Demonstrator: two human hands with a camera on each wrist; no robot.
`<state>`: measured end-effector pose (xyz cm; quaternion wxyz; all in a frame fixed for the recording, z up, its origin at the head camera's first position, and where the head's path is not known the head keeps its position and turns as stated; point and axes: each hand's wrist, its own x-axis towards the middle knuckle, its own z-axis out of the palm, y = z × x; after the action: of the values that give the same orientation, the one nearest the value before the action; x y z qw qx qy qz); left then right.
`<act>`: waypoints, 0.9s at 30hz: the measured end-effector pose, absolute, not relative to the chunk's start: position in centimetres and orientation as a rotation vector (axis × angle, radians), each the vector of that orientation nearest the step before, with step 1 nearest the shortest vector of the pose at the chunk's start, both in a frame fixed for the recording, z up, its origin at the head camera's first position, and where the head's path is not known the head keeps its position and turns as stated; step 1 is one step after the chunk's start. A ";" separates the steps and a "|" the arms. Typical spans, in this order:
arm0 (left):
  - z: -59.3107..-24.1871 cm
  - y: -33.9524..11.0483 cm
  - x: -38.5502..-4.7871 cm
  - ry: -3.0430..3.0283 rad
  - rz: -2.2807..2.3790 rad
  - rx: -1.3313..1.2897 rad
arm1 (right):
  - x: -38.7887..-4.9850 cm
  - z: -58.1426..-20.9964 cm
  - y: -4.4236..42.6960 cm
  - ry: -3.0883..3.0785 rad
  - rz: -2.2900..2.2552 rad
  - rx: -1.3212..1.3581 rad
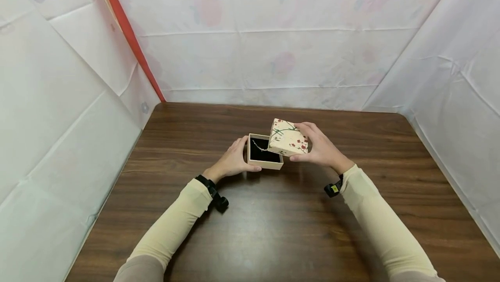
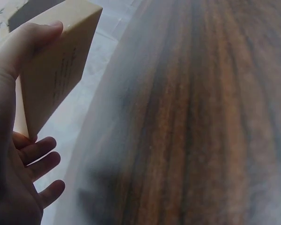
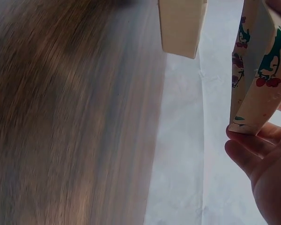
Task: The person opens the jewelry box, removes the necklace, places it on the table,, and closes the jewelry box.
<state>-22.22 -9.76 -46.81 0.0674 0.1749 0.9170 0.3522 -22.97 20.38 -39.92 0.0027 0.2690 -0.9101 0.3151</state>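
Observation:
My left hand grips a small cream box base by its left side, thumb at the front. Inside the base lies a black lining with a thin chain on it, partly hidden by the lid. The left wrist view shows the underside of the box base, with small print, raised off the table. My right hand holds the floral lid between thumb and fingers, above the right part of the base. In the right wrist view the lid is apart from the base.
The brown wood-grain table spreads around both hands. White floral sheeting hangs behind it and along both sides. A red strip runs down the back left corner. A black camera strap sits on each wrist.

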 end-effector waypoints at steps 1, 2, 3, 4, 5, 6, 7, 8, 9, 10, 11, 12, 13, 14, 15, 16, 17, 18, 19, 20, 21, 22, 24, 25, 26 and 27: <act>-46.9 -9.8 -22.2 2.769 1.059 0.529 | -23.0 -40.0 20.5 -2.858 0.981 0.840; -46.9 -9.8 -22.3 2.774 1.059 0.527 | -23.0 -40.0 20.7 -2.864 0.976 0.835; -47.0 -9.8 -22.3 2.777 1.057 0.529 | -23.0 -40.0 20.8 -2.872 0.972 0.827; -47.1 -9.8 -22.3 2.781 1.054 0.531 | -23.0 -40.0 21.0 -2.880 0.967 0.820; -47.1 -9.8 -22.3 2.781 1.057 0.535 | -23.0 -40.1 21.1 -2.886 0.962 0.812; -47.1 -9.8 -22.3 2.782 1.061 0.535 | -23.1 -40.1 21.3 -2.891 0.957 0.803; -47.2 -9.8 -22.4 2.781 1.065 0.538 | -23.1 -40.2 21.5 -2.895 0.955 0.795; -47.2 -9.8 -22.3 2.780 1.067 0.539 | -23.1 -40.3 21.8 -2.896 0.953 0.786; -47.2 -9.9 -22.3 2.778 1.069 0.541 | -23.2 -40.4 22.0 -2.897 0.952 0.779; -47.2 -9.9 -22.3 2.775 1.072 0.538 | -23.2 -40.5 22.2 -2.898 0.951 0.770; -47.3 -9.9 -22.3 2.773 1.073 0.536 | -23.3 -40.6 22.5 -2.900 0.947 0.760; -47.3 -9.9 -22.3 2.771 1.074 0.532 | -23.3 -40.8 22.7 -2.904 0.944 0.751; -47.3 -9.9 -22.3 2.769 1.074 0.530 | -23.4 -40.9 23.0 -2.907 0.939 0.743; -47.3 -9.9 -22.3 2.767 1.077 0.525 | -23.5 -41.1 23.2 -2.910 0.939 0.733; -47.3 -9.9 -22.2 2.764 1.082 0.522 | -23.5 -41.3 23.5 -2.916 0.932 0.726; -47.2 -9.9 -22.2 2.763 1.085 0.519 | -23.6 -41.5 23.7 -2.922 0.930 0.716; -47.2 -9.9 -22.2 2.762 1.088 0.518 | -23.6 -41.7 23.9 -2.927 0.925 0.708; -47.2 -9.9 -22.2 2.763 1.090 0.515 | -23.6 -41.9 24.1 -2.934 0.921 0.699; -47.2 -9.9 -22.2 2.763 1.093 0.514 | -23.6 -42.0 24.3 -2.943 0.924 0.686; -47.2 -9.9 -22.2 2.764 1.096 0.514 | -23.6 -42.2 24.5 -2.952 0.927 0.671; -47.2 -10.0 -22.2 2.764 1.098 0.515 | -23.6 -42.3 24.7 -2.964 0.920 0.657; -47.2 -10.0 -22.2 2.766 1.101 0.516 | -23.6 -42.5 24.8 -2.972 0.919 0.642; -47.3 -10.0 -22.2 2.768 1.106 0.517 | -23.6 -42.9 25.2 -2.991 0.894 0.618; -47.2 -10.0 -22.2 2.768 1.109 0.520 | -23.6 -43.0 25.5 -3.000 0.882 0.607; -47.2 -10.0 -22.2 2.767 1.110 0.521 | -23.6 -43.2 25.7 -3.008 0.865 0.601; -47.2 -10.0 -22.2 2.766 1.113 0.523 | -23.7 -43.4 26.0 -3.017 0.843 0.595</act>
<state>-22.21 -10.03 -47.23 0.0570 0.1725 0.9123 0.3670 -23.65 25.99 -43.37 -0.0236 0.1866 -0.9459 0.2643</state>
